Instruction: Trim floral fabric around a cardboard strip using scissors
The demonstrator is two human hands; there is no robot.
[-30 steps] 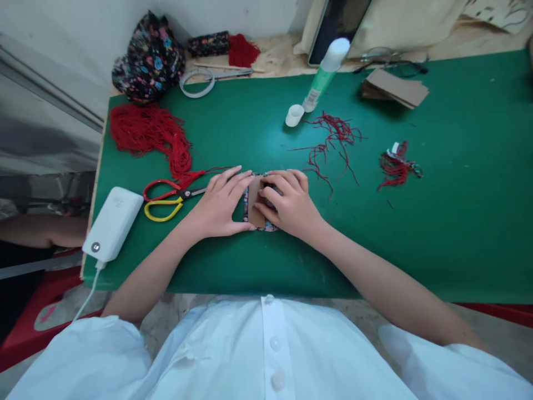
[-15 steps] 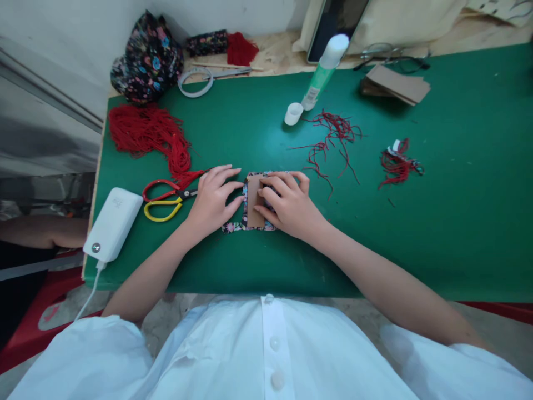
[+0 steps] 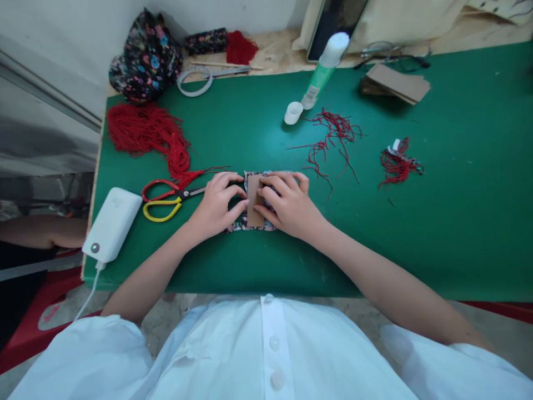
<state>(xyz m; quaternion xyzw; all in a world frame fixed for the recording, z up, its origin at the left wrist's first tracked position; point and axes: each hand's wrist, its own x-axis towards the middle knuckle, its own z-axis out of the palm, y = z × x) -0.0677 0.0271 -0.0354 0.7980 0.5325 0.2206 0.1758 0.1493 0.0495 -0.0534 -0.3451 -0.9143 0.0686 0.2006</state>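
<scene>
A narrow piece of brown cardboard (image 3: pixel 255 208) lies on a piece of dark floral fabric (image 3: pixel 239 225) on the green mat. The fabric's right side is mostly hidden under my right hand (image 3: pixel 287 201). Bent fingertips of that hand press on the cardboard and fabric, holding them in place. At the fabric's left edge, the curled thumb and fingers of my left hand (image 3: pixel 219 204) grip the cloth against the cardboard's side. Scissors (image 3: pixel 166 201) with one red and one yellow handle lie just left of my left hand, its blade tips hidden behind the fingers.
Red thread (image 3: pixel 145 130) lies at the left, above a white power bank (image 3: pixel 112 225) with a cable. A glue stick (image 3: pixel 325 72) stands behind its cap (image 3: pixel 293 113). Thread scraps (image 3: pixel 337 128), stacked cardboard pieces (image 3: pixel 395 83), glasses (image 3: pixel 391 55) and a tape roll (image 3: pixel 194 81) lie farther back.
My left hand has moved right, its fingers now reaching the fabric's left edge and the cardboard. More of the scissor blades shows. My right hand stays where it was.
</scene>
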